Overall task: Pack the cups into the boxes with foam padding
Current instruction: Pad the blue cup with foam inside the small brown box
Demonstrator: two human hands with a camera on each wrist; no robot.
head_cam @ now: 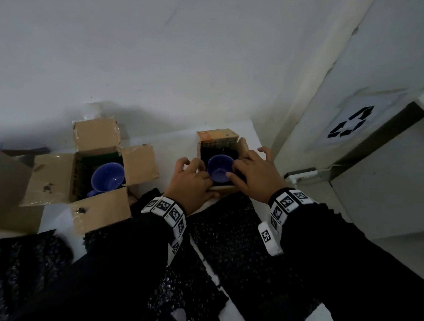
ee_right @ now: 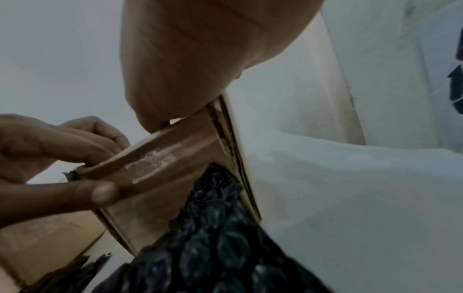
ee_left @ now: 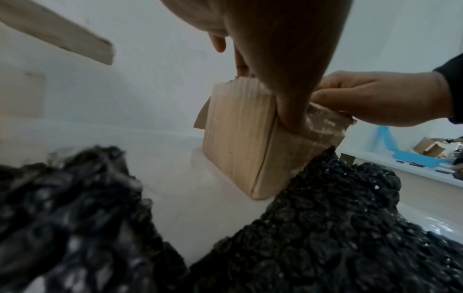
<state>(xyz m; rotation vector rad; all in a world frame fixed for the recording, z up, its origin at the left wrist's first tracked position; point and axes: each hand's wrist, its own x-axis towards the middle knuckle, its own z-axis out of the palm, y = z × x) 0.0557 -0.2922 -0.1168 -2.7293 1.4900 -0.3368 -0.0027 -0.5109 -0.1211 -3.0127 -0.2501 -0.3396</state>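
Note:
A small cardboard box (head_cam: 217, 136) stands on the white table (head_cam: 166, 144), with a blue cup (head_cam: 219, 169) upright inside it on black padding. My left hand (head_cam: 193, 170) grips the box's near-left corner: in the left wrist view the thumb (ee_left: 293, 113) presses the front face of the box (ee_left: 238, 142). My right hand (head_cam: 245, 165) holds the right side, thumb in by the cup's rim, fingers bent over the right flap. A second blue cup (head_cam: 107, 178) lies tilted in the larger open box (head_cam: 99, 137) on the left. Sheets of black bubbled padding (head_cam: 227, 233) lie in front.
A bigger cardboard box (head_cam: 8, 177) sits at the far left edge. The wall rises right behind the boxes. To the right, off the table, stand a bin with a recycling sign (head_cam: 349, 124) and a white power strip (head_cam: 301, 175). More black padding (head_cam: 22, 261) covers the near left.

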